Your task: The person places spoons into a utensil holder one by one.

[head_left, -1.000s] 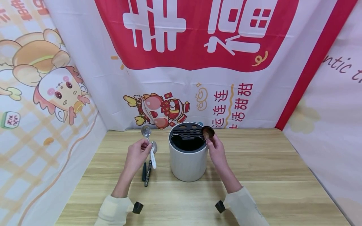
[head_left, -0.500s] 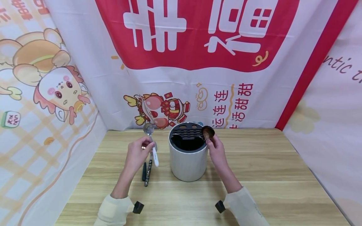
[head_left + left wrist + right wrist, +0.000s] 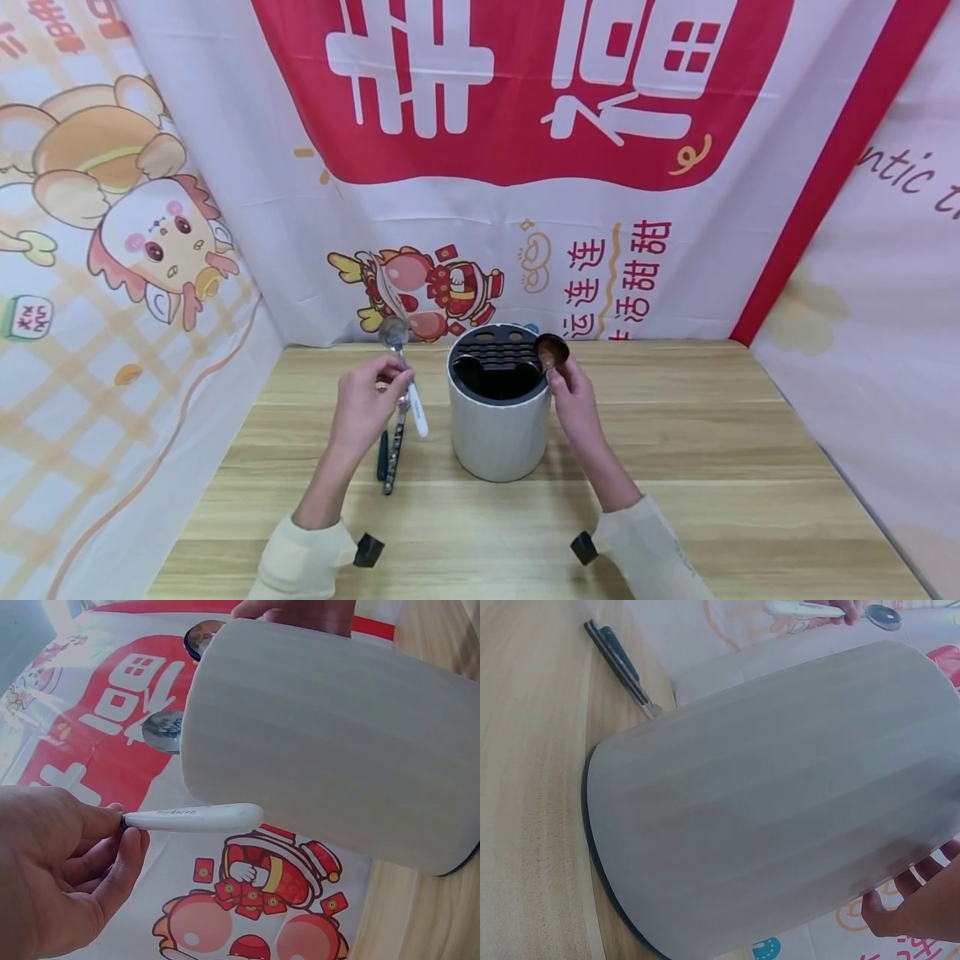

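Observation:
My left hand [image 3: 371, 392] pinches a spoon with a white handle [image 3: 195, 818] and a metal bowl [image 3: 393, 332], held in the air to the left of a pale grey utensil holder [image 3: 498, 437]. In the left wrist view the hand hides the spoon's bowl. My right hand [image 3: 576, 402] rests its fingers against the holder's right side near the top, as the right wrist view shows. A dark, coppery spoon bowl [image 3: 552, 351] sticks up at the rim beside its thumb. A second metal spoon bowl [image 3: 163, 731] shows past the holder's top in the left wrist view.
Two utensils lie on the wooden table [image 3: 675, 467] left of the holder: one with a dark patterned handle [image 3: 393, 462], one with a dark green handle [image 3: 382, 457]. The holder's black slotted top [image 3: 498, 335] has a large opening at the front. Printed cloth [image 3: 300, 275] hangs behind.
My left hand has lifted a little with the spoon, whose white handle has shifted up and toward the holder. The right hand and the holder stay where they were.

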A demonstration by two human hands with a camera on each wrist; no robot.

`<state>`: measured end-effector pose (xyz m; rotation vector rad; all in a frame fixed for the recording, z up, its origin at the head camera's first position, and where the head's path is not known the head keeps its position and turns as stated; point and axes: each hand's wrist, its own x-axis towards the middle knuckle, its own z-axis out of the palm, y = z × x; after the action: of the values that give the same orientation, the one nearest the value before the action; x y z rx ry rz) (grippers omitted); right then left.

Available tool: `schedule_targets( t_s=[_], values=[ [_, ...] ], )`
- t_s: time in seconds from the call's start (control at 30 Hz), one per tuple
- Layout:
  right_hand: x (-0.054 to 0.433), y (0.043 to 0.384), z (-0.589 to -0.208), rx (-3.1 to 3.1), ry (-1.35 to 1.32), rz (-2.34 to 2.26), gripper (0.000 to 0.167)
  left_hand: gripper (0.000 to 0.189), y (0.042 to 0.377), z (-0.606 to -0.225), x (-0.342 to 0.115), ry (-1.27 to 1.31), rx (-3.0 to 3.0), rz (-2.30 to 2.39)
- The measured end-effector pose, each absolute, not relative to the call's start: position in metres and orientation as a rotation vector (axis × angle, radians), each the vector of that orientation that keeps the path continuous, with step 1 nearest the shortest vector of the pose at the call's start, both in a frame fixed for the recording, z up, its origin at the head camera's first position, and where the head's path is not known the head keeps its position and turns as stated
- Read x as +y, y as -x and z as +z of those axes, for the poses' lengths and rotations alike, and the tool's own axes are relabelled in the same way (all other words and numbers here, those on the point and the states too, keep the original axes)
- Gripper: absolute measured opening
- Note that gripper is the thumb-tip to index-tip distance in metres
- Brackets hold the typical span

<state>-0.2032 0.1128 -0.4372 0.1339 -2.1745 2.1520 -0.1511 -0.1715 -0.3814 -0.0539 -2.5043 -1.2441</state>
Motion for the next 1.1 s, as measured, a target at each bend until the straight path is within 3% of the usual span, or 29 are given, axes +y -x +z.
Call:
schedule_targets(
  t_s=[1.1],
  values=[
    [0.115, 0.204, -0.438, -2.186, -0.144, 2.175, 0.047, 0.020, 0.142, -0.345, -0.144, 0.168, -2.378, -1.341]
  ],
)
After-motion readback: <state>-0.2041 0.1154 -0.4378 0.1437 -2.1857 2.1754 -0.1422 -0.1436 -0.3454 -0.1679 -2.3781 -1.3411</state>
